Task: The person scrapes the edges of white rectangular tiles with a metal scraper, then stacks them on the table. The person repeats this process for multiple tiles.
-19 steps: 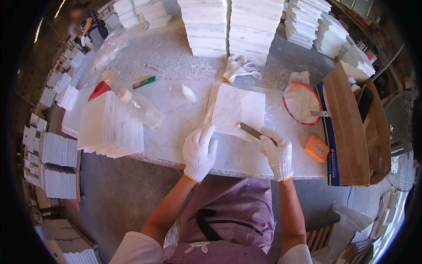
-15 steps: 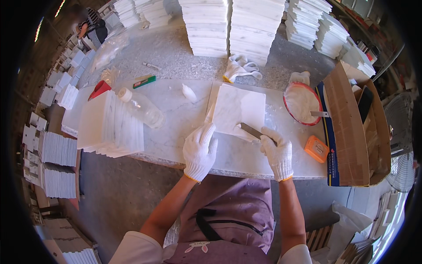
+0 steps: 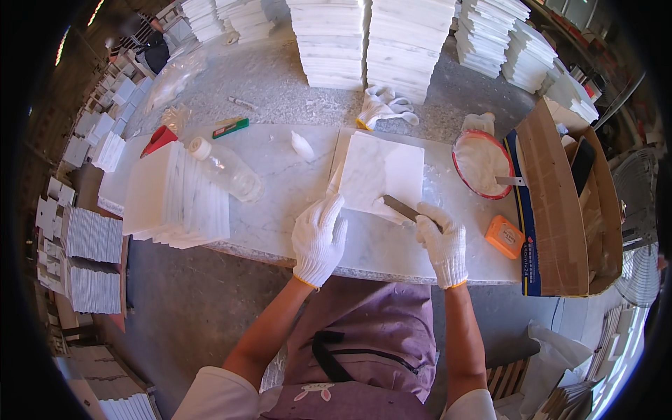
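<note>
My right hand (image 3: 444,245), in a white knit glove, is closed round a flat metal spatula (image 3: 400,208). White paste shows at the spatula's tip, which lies at the near edge of a square white marble tile (image 3: 381,171). At the tile's near left corner is my left hand (image 3: 318,238), gloved too, its fingers stretched out and the fingertips by the tile edge. Beneath the tile, further pale sheets or tiles stick out at the left. A red-rimmed bowl (image 3: 453,159) of white paste or powder stands to the right, with a metal blade (image 3: 509,180) across its rim.
An orange packet (image 3: 504,237) lies beside a cardboard box (image 3: 560,210). Left are stacked tiles (image 3: 157,192), a clear bottle (image 3: 234,175), a green box (image 3: 230,129) and a small white tube (image 3: 302,147). Spare gloves (image 3: 385,108) lie before tall tile stacks (image 3: 406,49). Another person (image 3: 147,45) works far left.
My hands, the spatula and the tile look almost unmoved. The person at the far left has shifted posture, moving slightly up and left.
</note>
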A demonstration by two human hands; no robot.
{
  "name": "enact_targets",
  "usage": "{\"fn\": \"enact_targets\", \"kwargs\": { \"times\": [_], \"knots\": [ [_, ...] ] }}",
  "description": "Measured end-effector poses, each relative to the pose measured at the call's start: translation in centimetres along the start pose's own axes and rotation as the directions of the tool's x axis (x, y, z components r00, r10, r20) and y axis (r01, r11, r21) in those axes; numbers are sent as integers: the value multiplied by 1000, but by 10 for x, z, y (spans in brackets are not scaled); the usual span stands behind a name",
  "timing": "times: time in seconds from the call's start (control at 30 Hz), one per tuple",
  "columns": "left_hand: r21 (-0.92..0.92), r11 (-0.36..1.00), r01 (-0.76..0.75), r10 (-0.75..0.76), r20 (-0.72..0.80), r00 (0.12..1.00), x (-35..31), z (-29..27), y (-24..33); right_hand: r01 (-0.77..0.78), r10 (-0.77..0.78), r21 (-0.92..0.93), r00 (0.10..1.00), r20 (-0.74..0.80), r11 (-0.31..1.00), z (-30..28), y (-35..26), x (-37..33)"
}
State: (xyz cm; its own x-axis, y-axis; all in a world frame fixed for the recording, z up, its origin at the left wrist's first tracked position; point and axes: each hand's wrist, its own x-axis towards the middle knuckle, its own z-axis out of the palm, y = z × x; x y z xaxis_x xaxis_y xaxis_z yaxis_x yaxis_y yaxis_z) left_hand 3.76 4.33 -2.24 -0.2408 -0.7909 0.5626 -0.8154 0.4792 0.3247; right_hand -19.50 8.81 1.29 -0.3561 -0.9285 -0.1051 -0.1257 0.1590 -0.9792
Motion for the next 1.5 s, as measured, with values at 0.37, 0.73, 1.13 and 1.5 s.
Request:
{"fn": "enact_targets", "kwargs": {
  "times": [0.37, 0.73, 1.13, 1.5],
  "knots": [
    [0, 1000, 4, -4, -4, 1000, 0, 0, 1, -91, 84, 136, 995, 58, 986, -3, 1, -12],
    [3, 1000, -2, 2, -5, 1000, 0, 0, 0, 250, -263, -252, 965, -17, 935, 5, 7, -19],
    [-50, 998, 35, -37, -28, 999, -1, -2, 1, -214, 202, 645, 975, 93, 734, -5, 7, -44],
    [-261, 919, 297, -346, -170, 923, 41, 12, -46, -493, 239, 819, 867, 437, 294, -13, 28, -113]
  ]
}}
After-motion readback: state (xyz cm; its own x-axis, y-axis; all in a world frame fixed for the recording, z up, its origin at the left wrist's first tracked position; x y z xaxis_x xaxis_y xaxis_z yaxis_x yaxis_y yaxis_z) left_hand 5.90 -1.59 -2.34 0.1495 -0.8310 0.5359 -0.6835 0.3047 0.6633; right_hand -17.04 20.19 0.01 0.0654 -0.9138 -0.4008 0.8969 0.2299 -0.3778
